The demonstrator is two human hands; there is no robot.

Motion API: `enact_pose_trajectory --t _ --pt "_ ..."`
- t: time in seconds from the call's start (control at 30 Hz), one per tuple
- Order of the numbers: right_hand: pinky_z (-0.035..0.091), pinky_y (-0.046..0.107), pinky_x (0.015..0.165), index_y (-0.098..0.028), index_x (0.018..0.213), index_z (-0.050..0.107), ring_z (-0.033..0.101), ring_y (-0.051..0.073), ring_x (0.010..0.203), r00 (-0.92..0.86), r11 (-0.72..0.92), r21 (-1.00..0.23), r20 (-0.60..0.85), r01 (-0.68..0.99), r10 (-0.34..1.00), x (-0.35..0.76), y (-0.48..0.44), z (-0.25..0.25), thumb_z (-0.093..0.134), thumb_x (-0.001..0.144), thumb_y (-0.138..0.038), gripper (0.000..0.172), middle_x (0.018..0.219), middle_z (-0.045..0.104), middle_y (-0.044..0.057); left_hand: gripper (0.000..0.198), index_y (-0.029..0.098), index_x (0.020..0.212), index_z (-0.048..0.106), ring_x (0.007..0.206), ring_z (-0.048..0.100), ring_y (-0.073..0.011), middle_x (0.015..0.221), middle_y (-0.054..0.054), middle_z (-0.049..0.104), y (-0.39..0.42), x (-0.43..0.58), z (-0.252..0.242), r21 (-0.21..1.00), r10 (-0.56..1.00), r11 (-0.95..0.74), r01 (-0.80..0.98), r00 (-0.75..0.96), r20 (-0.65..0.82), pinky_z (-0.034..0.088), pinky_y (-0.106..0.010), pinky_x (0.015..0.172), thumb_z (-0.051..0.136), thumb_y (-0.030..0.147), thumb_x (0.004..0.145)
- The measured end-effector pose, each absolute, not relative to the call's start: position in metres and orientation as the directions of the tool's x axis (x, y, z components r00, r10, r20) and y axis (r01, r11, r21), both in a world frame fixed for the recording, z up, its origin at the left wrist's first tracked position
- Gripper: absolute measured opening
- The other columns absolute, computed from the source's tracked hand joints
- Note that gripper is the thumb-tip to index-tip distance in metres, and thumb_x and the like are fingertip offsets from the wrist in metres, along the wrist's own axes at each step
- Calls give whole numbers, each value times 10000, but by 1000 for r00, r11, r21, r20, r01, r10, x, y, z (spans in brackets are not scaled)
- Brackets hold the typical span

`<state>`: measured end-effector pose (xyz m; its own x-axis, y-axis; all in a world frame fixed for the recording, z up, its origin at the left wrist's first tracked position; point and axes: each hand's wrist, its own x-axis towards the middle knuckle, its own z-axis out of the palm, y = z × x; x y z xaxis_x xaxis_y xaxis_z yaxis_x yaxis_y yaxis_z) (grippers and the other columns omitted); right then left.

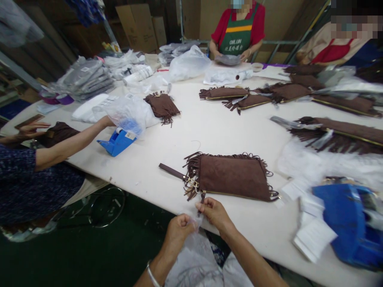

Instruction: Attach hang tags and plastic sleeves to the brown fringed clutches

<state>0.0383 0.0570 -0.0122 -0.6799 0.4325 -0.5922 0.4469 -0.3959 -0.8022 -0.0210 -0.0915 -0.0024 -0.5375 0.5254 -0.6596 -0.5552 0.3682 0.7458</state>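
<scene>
A brown fringed pouch (235, 175) lies flat on the white table just beyond my hands, its zipper edge towards me. From its left corner a brown wrist strap (172, 171) sticks out to the left on gold hardware. My right hand (218, 215) pinches the short brown zipper pull (202, 198) at the pouch's near left corner. Close beside it, my left hand (179, 233) is closed on a thin clear plastic piece (198, 220) that reaches the pull. Translucent plastic (194, 259) hangs below my hands, over my lap.
A blue tape dispenser (118, 141) stands at left, near a co-worker's outstretched arm (74, 139). Another blue dispenser (341, 223) and white paper slips (314, 235) are at right. Several brown pouches (287, 92) lie farther back. Bagged stacks (86, 77) fill the back left; a person (237, 36) works opposite.
</scene>
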Motion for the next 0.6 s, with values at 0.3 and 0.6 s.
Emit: enact_pose_trajectory --t 0.3,0.6 --pt "177 201 374 -218 628 417 253 53 343 -701 -349 -825 -563 445 438 42 60 -17 590 699 -668 487 400 351 -105 413 129 700 633 522 508 -123 617 -39 647 -69 -13 1 770 494 284 -571 -601 -628 347 -238 525 763 506 597" --pt "290 204 341 -206 897 526 434 85 334 -702 -282 -851 -525 444 481 71 63 -20 488 805 -582 389 634 640 -10 376 131 712 623 525 529 -133 624 -52 655 -51 -17 -7 772 514 297 -562 -587 -625 364 -245 516 717 492 659"
